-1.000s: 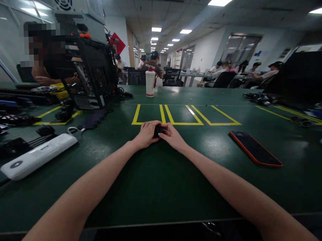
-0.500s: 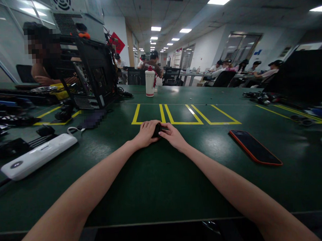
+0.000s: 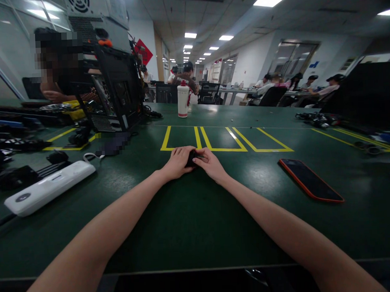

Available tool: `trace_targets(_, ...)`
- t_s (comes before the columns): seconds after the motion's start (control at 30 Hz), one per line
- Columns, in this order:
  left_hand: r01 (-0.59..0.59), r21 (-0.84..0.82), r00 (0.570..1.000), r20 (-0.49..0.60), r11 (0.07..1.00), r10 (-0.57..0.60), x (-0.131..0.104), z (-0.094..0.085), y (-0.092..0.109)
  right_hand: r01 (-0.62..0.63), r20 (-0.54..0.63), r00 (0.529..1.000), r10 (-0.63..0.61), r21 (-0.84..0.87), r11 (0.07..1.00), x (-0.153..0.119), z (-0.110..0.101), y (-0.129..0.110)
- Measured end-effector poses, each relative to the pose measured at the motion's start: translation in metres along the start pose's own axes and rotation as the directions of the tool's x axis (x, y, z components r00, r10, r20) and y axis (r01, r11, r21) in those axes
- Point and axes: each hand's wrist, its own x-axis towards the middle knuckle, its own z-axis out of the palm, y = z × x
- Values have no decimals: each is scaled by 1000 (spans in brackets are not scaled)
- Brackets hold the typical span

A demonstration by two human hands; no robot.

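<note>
Both my hands meet over the green table [image 3: 185,219], around a small dark rounded object [image 3: 191,158] whose exact kind I cannot make out. My left hand [image 3: 177,162] wraps over its left side, fingers curled across the top. From the right, the thumb and fingers of my right hand [image 3: 209,163] pinch its edge. Much of the object is hidden by the fingers. Just beyond my hands, yellow tape outlines [image 3: 221,150] mark the tabletop.
A phone in an orange case [image 3: 311,179] lies to the right, a white power strip [image 3: 51,186] to the left. An open computer case [image 3: 115,87] and a white bottle [image 3: 182,101] stand farther back. A co-worker [image 3: 54,70] sits at the far left.
The whole view has shifted slightly. My hands keep nearly the same grip on the dark object, which seems turned a little between them.
</note>
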Motion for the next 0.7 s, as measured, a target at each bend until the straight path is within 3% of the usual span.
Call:
trace_targets(0.3, 40, 28, 999, 1, 999, -40, 0, 2, 0, -18, 27, 999, 19, -31, 999, -1, -6, 3)
trace_targets(0.7, 41, 43, 999, -5, 998, -41, 0, 3, 0, -54, -54, 997, 50, -75, 996, 1, -2, -1)
